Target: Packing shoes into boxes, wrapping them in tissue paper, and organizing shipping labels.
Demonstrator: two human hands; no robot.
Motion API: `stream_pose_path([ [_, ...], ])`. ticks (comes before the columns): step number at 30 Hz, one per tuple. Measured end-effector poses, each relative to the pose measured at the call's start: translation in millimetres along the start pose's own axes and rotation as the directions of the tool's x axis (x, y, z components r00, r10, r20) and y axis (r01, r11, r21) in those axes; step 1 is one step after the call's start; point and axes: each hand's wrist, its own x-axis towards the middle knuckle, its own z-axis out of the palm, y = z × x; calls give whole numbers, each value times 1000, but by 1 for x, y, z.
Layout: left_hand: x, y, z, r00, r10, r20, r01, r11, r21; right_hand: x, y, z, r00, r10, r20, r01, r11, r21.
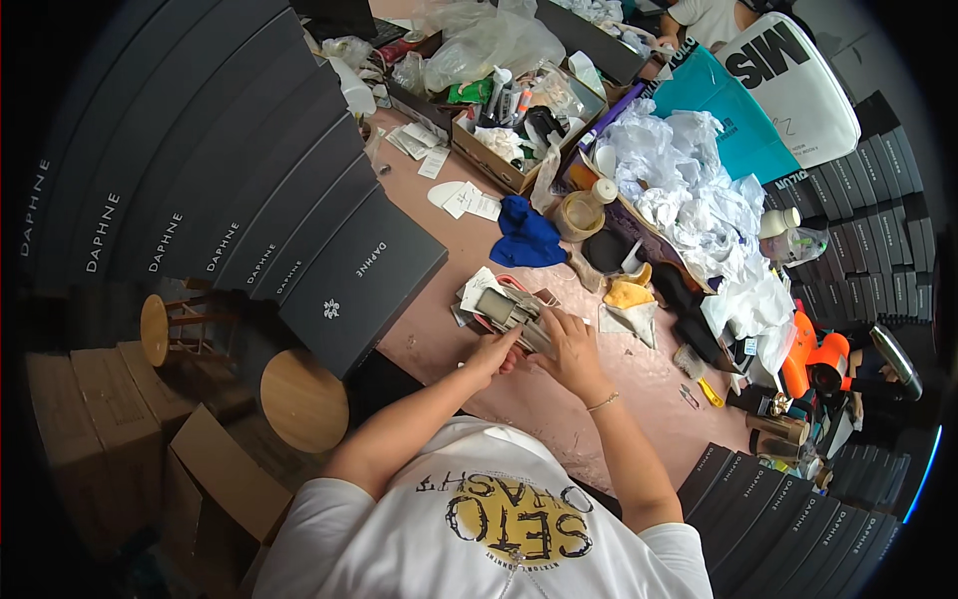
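Above the pink tabletop, at the middle, my left hand (499, 352) and my right hand (570, 351) are close together with curled fingers. Between them is a grey-green, angular object (498, 308) whose exact kind I cannot make out. My right hand lies over its near right end; my left fingers are closed under its near side, partly hidden. White paper tags (477, 284) and a pinkish-red edge show beside the object's far end. Just beyond lies a crumpled blue cloth (526, 232). A yellow cloth or sponge (627, 294) rests on a white piece to the right.
Dark shoe boxes (364, 270) are stacked at left, more at lower right. A pump bottle (582, 212), a cluttered carton (489, 150) and crumpled white paper (689, 170) stand farther back. An orange heat gun or dryer (803, 354) and a yellow-handled brush (710, 390) lie right.
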Motion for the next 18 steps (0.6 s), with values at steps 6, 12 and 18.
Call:
stream_pose_path([
  [6,7,-4,-2,1000,-1,14,1,1000,-26,-7,-4,36,966,-65,-251,71,997,13],
  [12,10,-5,-6,1000,-14,19,16,994,-110,14,-10,58,942,-117,-316,115,993,-23],
  [18,6,2,-6,997,-37,67,30,994,101,7,9,51,900,85,-428,8,978,210],
])
